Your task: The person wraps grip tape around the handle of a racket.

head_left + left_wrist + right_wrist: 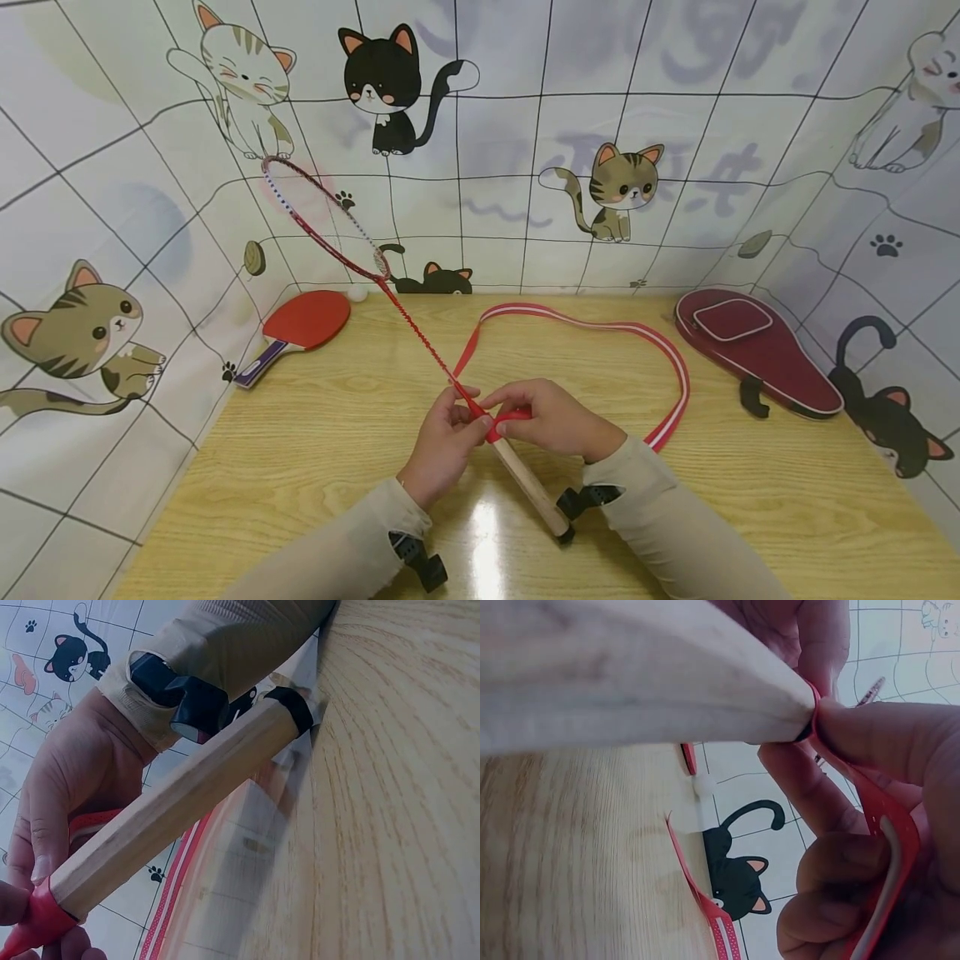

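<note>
A badminton racket (422, 333) slants across the table, its head raised at the far left and its bare wooden handle (531, 490) toward the person. In the left wrist view the handle (180, 799) ends in a black band near the tabletop. My left hand (444, 446) grips the racket at the red cone above the wood. Beside it, my right hand (555, 421) pinches a red grip tape (675, 362) with a white stripe against the handle's upper end. The right wrist view shows the tape (889, 817) running through the curled right fingers. Its long remainder loops over the table.
A red table tennis paddle (309, 321) lies at the back left, with a white ball (357, 292) beside it. At the back right rests a dark red paddle case (757, 350) with a black strap. A cat-patterned cloth (502, 200) surrounds the wooden table (322, 450).
</note>
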`<state>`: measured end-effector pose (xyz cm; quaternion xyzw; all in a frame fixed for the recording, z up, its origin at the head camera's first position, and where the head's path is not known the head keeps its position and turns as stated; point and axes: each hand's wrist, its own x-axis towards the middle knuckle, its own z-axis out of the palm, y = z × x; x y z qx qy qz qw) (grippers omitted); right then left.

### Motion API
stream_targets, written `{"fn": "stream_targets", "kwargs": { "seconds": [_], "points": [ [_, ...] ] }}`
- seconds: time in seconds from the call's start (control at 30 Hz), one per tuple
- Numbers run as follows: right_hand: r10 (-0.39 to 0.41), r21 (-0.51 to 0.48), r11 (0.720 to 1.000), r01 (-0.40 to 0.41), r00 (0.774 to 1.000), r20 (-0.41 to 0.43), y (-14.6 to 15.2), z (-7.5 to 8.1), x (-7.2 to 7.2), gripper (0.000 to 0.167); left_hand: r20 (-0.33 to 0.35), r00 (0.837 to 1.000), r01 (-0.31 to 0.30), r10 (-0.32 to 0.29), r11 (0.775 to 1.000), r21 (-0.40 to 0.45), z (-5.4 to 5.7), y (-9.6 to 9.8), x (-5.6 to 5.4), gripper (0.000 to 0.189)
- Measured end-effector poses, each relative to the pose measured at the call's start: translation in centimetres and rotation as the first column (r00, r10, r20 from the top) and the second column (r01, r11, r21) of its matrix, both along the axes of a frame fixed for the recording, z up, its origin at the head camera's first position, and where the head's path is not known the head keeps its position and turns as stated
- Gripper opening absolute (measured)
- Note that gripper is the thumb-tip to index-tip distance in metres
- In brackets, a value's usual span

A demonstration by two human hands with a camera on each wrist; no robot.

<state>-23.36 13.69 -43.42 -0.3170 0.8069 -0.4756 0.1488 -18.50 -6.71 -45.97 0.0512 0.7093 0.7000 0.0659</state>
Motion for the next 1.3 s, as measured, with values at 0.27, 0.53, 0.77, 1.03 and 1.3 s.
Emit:
{"fn": "stream_targets", "kwargs": {
  "seconds": [0.27, 0.53, 0.77, 1.03, 1.3],
  "points": [
    [0.001, 0.017, 1.0, 0.0, 1.0, -0.012, 0.1, 0.12, -0.01, 0.034, 0.015, 1.0, -0.012, 0.012, 1.0, -0.007, 0.19, -0.04, -0.04, 0.041],
    [0.006, 0.014, 1.0, -0.006, 1.0, -0.01, 0.15, 0.23, 0.04, 0.032, 0.009, 1.0, -0.015, 0.015, 1.0, -0.003, 0.24, 0.0, 0.02, 0.041],
    [0.022, 0.013, 1.0, -0.022, 1.0, 0.013, 0.16, 0.22, 0.06, 0.035, 0.004, 1.0, -0.019, 0.018, 0.999, 0.041, 0.28, 0.04, 0.08, 0.043],
    [0.05, 0.004, 0.999, -0.051, 0.998, 0.029, 0.28, 0.01, 0.03, 0.04, 0.002, 1.0, -0.021, 0.021, 0.999, 0.046, 0.2, 0.12, 0.13, 0.044],
    [0.043, -0.002, 0.999, -0.043, 0.999, -0.002, -0.06, -0.16, 0.08, 0.041, -0.002, 0.999, -0.052, 0.052, 0.999, 0.004, 0.1, 0.24, 0.15, 0.042]
  ]
}}
